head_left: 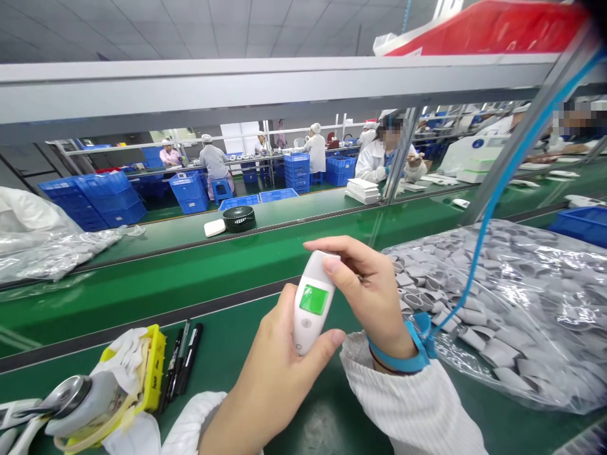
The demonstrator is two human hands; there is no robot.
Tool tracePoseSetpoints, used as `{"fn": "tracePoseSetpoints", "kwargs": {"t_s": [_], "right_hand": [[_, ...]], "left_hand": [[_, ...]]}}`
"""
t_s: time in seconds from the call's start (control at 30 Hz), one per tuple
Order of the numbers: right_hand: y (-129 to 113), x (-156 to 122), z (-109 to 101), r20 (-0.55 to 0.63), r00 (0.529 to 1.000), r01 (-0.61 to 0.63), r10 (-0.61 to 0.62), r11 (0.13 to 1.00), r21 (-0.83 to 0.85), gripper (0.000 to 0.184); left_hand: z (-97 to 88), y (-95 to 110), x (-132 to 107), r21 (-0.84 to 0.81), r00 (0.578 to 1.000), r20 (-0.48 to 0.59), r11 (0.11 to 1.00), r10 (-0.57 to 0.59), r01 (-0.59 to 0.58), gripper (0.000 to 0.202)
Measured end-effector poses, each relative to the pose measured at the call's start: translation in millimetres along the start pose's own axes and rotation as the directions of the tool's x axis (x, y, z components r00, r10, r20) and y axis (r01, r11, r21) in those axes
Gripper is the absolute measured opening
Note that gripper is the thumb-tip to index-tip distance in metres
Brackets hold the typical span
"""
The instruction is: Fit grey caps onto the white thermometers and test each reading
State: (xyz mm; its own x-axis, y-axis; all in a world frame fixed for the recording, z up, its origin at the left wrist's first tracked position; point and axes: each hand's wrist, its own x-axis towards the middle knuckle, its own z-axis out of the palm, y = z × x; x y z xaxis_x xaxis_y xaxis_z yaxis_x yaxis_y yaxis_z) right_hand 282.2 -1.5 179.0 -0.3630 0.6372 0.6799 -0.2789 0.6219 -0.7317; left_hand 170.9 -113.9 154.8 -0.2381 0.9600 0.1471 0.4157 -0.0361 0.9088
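Note:
A white handheld thermometer (309, 335) with a lit green screen is held up over the green bench, tilted to the right at its top. My left hand (279, 363) wraps its lower body, the thumb stretched out past its right side. My right hand (367, 287) grips the upper end, thumb on the front face and index finger over the tip. A blue wrist strap (403, 360) with a coiled cord circles my right wrist. The thermometer's back and some left fingers are hidden.
A clear bag of grey plastic sleeves (502, 341) lies at right. A yellow basket (154, 373) with cloths and a bottle stands left, beside black marker pens (190, 357). Beyond the green conveyor (156, 291) sit a round black fan-like part (239, 218) and co-workers. A metal post (526, 133) rises at right.

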Motion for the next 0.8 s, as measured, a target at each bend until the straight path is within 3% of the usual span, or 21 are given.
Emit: {"fn": "tracePoseSetpoints", "kwargs": {"t_s": [0.27, 0.8], "right_hand": [[1.5, 1.4, 2.9, 0.019, 1.0, -0.011, 0.011, 1.0, -0.002, 0.017], [3.3, 1.4, 3.1, 0.018, 0.997, -0.073, 0.073, 0.997, -0.033, 0.02]], "left_hand": [[1.0, 6.0, -1.5, 0.08, 0.996, -0.088, 0.997, 0.019, -0.012, 0.024], [1.5, 4.8, -0.2, 0.061, 0.998, -0.056, 0.998, 0.006, -0.002, 0.024]]}}
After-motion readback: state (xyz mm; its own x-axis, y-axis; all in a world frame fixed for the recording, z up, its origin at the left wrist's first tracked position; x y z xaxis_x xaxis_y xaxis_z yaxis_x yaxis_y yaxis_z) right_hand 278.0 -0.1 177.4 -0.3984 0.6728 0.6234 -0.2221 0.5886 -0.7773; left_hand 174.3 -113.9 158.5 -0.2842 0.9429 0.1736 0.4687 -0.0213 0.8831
